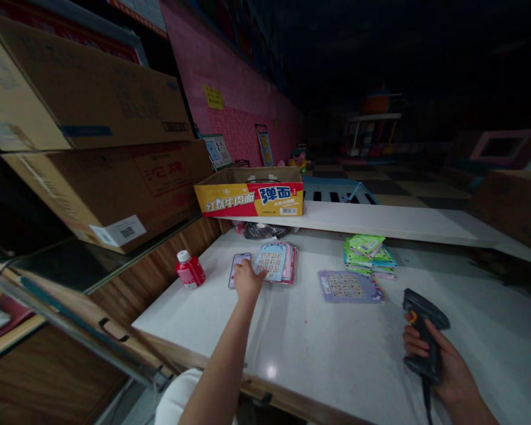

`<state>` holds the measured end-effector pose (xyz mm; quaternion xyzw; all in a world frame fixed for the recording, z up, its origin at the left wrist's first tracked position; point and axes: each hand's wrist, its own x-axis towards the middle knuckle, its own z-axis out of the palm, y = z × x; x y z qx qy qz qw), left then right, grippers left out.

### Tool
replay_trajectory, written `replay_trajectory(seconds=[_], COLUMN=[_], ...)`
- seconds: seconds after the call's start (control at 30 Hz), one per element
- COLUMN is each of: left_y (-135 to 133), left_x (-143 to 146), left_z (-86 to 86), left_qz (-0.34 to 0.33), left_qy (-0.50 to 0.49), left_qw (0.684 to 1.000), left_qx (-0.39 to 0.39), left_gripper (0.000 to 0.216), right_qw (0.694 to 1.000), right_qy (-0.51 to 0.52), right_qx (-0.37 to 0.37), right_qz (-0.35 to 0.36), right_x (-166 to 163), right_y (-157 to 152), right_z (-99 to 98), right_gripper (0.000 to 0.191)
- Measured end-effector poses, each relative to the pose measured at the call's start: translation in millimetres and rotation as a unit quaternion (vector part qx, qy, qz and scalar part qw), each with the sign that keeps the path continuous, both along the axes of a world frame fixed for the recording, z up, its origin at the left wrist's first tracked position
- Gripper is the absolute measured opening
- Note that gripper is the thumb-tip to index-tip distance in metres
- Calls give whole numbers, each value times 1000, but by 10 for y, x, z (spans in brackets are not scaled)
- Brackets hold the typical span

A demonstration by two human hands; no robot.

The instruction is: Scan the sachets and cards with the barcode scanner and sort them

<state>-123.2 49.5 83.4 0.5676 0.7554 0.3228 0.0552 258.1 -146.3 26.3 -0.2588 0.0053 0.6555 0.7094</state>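
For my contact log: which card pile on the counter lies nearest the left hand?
The pink-edged pile beside the phone; the left hand is at its corner. The purple sheet and green pile lie farther right.

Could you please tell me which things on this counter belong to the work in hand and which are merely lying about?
In hand: barcode scanner, gripped by the right hand; phone and card stack, at the left hand; probably the purple sheet and green packets.
Lying about: red bottle, noodle box, black bag, cardboard cartons.
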Motion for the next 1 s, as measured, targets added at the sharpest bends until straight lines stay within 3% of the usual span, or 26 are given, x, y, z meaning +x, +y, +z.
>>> replay_trajectory(seconds=[0.1, 0.2, 0.33, 0.5, 0.6, 0.77, 1.0], left_y=[65, 102, 2, -237, -307, -286, -251], left_x=[-105, -194, -201, 45, 296, 636, 695], left_z=[21, 41, 46, -84, -246, -534, -717], left_qz=[-4, -49, -84, -183, -248, -269, -273], left_qy=[-217, -448, -524, -616, -602, -563, -495], left_qw=[976, 886, 837, 765, 759, 777, 816], left_qx=[-22, -111, -133, -47, -8, 82, 120], left_gripper=[50, 35, 26, 40, 50, 47, 40], right_qw=[1000, 1000, 1000, 993, 975, 920, 862], right_qy=[1, -2, -18, -112, -214, -383, -493], right_qx=[6, 10, 6, -21, -47, -75, -26], right_qz=[-1, -4, -2, 11, 27, 35, 112], right_x=[-6, -18, -26, -72, -236, -750, -1344], right_y=[-4, -11, -10, 8, 7, -38, -98], right_z=[-4, 5, 14, 36, 131, 360, 360], right_gripper=[26, 25, 27, 41, 47, 52, 54])
